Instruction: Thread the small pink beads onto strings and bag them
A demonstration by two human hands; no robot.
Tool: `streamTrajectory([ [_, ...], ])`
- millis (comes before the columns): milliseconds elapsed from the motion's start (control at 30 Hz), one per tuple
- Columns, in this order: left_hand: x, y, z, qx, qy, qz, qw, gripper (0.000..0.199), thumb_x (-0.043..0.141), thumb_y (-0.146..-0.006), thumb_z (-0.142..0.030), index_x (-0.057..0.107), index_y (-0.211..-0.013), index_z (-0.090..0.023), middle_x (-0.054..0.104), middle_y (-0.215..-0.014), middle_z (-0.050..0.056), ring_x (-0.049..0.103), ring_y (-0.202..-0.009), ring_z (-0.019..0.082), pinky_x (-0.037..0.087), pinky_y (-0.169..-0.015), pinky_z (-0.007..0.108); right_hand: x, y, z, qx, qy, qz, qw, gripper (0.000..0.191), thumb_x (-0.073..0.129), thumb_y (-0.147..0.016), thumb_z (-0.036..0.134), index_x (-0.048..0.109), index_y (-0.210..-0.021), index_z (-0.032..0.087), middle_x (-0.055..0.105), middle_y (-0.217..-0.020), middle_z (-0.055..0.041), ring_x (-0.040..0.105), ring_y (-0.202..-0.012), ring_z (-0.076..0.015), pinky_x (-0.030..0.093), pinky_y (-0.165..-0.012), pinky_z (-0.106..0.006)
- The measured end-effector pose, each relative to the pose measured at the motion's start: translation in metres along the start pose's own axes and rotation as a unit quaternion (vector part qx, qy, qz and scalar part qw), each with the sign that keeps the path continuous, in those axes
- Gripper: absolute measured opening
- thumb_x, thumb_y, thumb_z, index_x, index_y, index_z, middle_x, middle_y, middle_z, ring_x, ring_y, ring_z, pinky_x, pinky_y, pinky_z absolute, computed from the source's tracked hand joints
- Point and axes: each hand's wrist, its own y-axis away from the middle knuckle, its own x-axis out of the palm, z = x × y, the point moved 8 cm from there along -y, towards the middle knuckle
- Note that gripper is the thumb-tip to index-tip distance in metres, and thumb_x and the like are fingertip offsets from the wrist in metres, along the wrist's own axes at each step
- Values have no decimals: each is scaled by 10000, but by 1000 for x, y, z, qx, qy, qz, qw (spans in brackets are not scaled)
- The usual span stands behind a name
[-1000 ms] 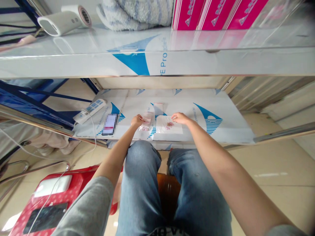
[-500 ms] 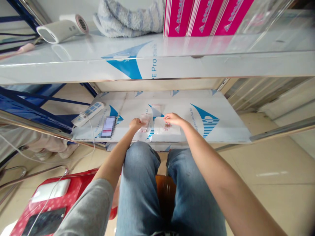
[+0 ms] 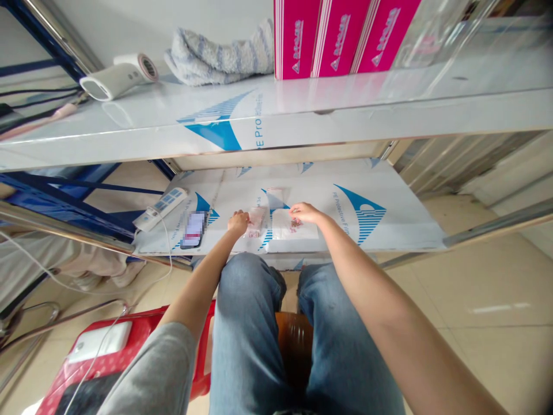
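Observation:
My left hand [image 3: 238, 221] is closed, its fingertips at the left edge of a small clear plastic bag [image 3: 258, 221] with pinkish bits in it. My right hand [image 3: 303, 212] has thumb and fingers pinched together above a small heap of reddish pieces [image 3: 295, 226]. Whatever the pinch holds is too small to make out. Under those pieces lies a white sheet [image 3: 281, 229], just right of the bag. Another small clear bag [image 3: 275, 195] lies flat behind it on the film-covered lower shelf [image 3: 319, 180].
A phone [image 3: 193, 229] and a power strip [image 3: 161, 208] lie on the left. The upper shelf [image 3: 337, 118] overhangs, carrying pink boxes [image 3: 337, 40], a fluffy striped cloth [image 3: 216, 57] and a white handheld device [image 3: 116, 78]. A red stool [image 3: 142, 328] stands at lower left.
The view has tilted slightly. My left hand has drawn back a little leftward, from over the bag to its edge. My right hand stays over the reddish pieces.

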Motion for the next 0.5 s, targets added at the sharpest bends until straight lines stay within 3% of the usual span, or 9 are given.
streamTrajectory([
  [100,-15,-1,-5,14,120,-29,992,134,493,-791,-218,617,-841,-203,623,-1035,61,536,-1042,197,441,-832,285,-3,-2,5,-13,18,-23,999,188,589,-766,207,641,-944,180,683,-875,-38,599,-635,-106,447,-600,-186],
  [167,-25,0,-11,26,262,-14,965,148,464,-798,-224,591,-865,-190,644,-1014,49,573,-985,172,453,-818,278,-9,-3,10,-23,15,-55,998,240,585,-776,199,622,-1013,184,672,-965,-51,605,-680,-109,453,-637,-192],
  [267,-34,6,-33,75,457,76,883,178,427,-811,-274,550,-904,-187,642,-1074,55,608,-959,156,471,-797,282,-16,-1,13,-10,-55,-82,995,349,573,-808,255,549,-1150,191,650,-1042,-70,615,-747,-119,464,-665,-205],
  [333,-38,12,-51,104,528,138,832,164,444,-796,-294,539,-872,-183,642,-1088,68,620,-959,165,475,-809,300,-18,3,13,1,-131,-84,988,396,549,-831,331,504,-1202,201,620,-1116,-87,619,-809,-130,475,-669,-212],
  [500,-43,19,-83,110,629,212,739,126,404,-769,-253,508,-757,-183,683,-938,77,643,-905,183,481,-834,359,-8,11,18,17,-246,-5,969,373,440,-868,475,558,-1069,185,606,-1138,-114,616,-867,-154,499,-645,-229],
])
